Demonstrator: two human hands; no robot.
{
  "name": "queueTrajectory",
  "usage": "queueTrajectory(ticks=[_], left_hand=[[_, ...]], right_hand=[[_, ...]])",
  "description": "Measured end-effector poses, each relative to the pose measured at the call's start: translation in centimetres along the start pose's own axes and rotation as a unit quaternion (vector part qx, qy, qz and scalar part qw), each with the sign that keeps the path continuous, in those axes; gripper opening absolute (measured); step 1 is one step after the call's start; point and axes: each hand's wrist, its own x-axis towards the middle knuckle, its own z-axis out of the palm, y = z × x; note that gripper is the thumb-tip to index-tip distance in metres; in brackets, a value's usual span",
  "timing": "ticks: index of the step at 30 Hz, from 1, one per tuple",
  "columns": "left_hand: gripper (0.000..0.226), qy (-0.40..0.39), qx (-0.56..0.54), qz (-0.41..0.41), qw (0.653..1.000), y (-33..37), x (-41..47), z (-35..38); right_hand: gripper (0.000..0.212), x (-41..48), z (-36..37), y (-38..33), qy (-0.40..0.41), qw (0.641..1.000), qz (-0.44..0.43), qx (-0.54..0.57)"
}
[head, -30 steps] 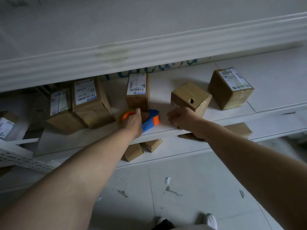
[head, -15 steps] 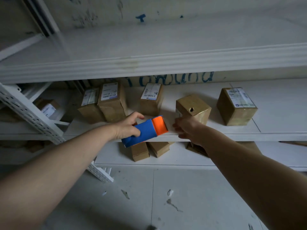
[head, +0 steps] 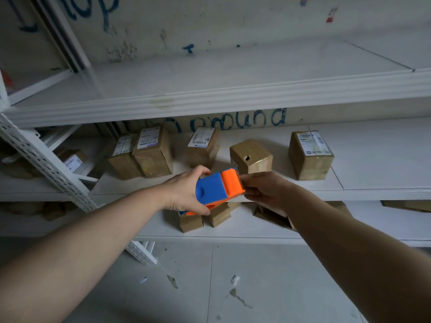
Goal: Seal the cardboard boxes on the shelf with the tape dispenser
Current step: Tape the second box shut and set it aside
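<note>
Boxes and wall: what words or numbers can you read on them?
"ound": the end of the blue handwriting on the wall behind the middle shelf; the letters before it are unclear.
Big blue letters high on the wall: cut off by the picture's edge, unreadable.
White labels on the cardboard boxes: barcodes and print, too small and blurred to read.
The tape dispenser: no text shows.

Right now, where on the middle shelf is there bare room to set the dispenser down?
Widest bare stretch of the middle shelf: right of the right box. A narrower gap lies between it and the holed box. Leftward is crowded: the centre box and the left pair stand close together.
</note>
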Motion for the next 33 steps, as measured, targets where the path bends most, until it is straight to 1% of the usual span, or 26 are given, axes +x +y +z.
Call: queueTrajectory(ticks=[2,4,5,7,10,13,14,17,21,26,33], left_hand=[[0.094,0.021,0.052,0.012,0.998,0.3,0.6,0.1],[0.093,0.057,0.125,0.034,0.990,0.7,1.6,-0.1],[0.090,0.074,0.143,0.048,0.986,0.9,2.2,-0.2],[0.084,0.084,0.115,0.062,0.988,1.2,3.3,-0.7],[0.076,0.057,0.077,0.064,0.993,0.4,4.1,-1.8],[0.067,0.058,0.043,0.045,0.996,-1.6,3.9,-2.5],[0.069,0.059,0.025,0.040,0.997,-2.1,3.8,-2.6],[0.081,0.071,-0.018,0.037,0.997,-2.5,3.8,-2.6],[0.083,0.099,-0.059,0.023,0.993,-1.7,4.0,-2.9],[0.080,0.100,-0.054,0.000,0.994,-0.5,4.9,-3.1],[0.079,0.092,-0.045,-0.020,0.995,0.2,5.8,-2.3]], right_hand=[[0.014,0.0,-0.2,-0.1,0.067,0.997,-0.035,-0.029],[0.011,0.4,-0.6,-0.4,0.132,0.990,-0.053,-0.016],[0.011,0.7,-0.8,-0.6,0.149,0.987,-0.058,-0.001],[0.009,1.4,-1.5,-1.1,0.172,0.983,-0.068,-0.002],[0.012,1.9,-4.0,-1.9,0.235,0.969,-0.078,-0.012],[0.010,1.8,-7.1,-2.6,0.300,0.951,-0.078,-0.004],[0.011,2.0,-7.7,-2.8,0.301,0.950,-0.084,-0.014],[0.013,3.2,-8.2,-3.7,0.264,0.959,-0.104,-0.008],[0.007,4.8,-9.5,-4.8,0.241,0.961,-0.108,-0.080],[0.008,7.1,-11.0,-5.7,0.229,0.959,-0.113,-0.126],[0.009,10.1,-12.4,-5.5,0.189,0.966,-0.120,-0.130]])
